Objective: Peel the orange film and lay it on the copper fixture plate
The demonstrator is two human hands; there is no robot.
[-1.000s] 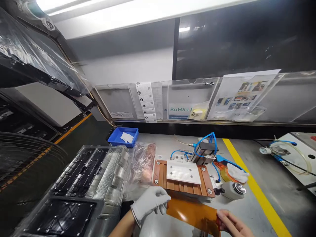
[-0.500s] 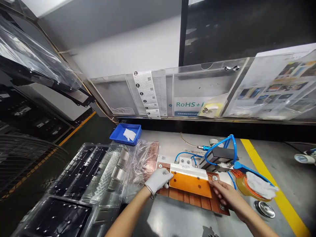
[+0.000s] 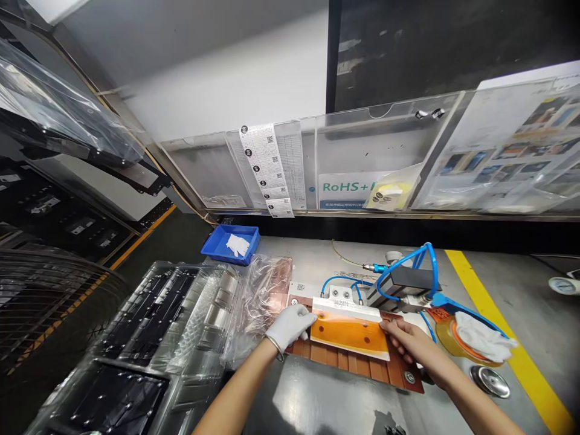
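My left hand (image 3: 290, 325), in a white glove, pinches the left edge of an orange film sheet (image 3: 350, 332). My bare right hand (image 3: 410, 343) presses the sheet's right edge. The sheet lies flat on a white plate (image 3: 347, 308), which sits on a brown fixture board (image 3: 362, 365) with screws at its corners. Blue air hoses (image 3: 410, 261) run from a small black and metal unit (image 3: 405, 284) just behind the fixture.
Left of the fixture lie clear plastic bags (image 3: 263, 296) and stacked black trays in plastic wrap (image 3: 149, 338). A blue bin (image 3: 231, 243) stands at the back. An orange dish with a white cloth (image 3: 475, 344) and a metal cap (image 3: 492, 380) are at the right, beside a yellow stripe (image 3: 512, 338).
The orange sheet was held loose in front of the fixture. Both hands have carried it forward and laid it on the white plate, where it now lies flatter.
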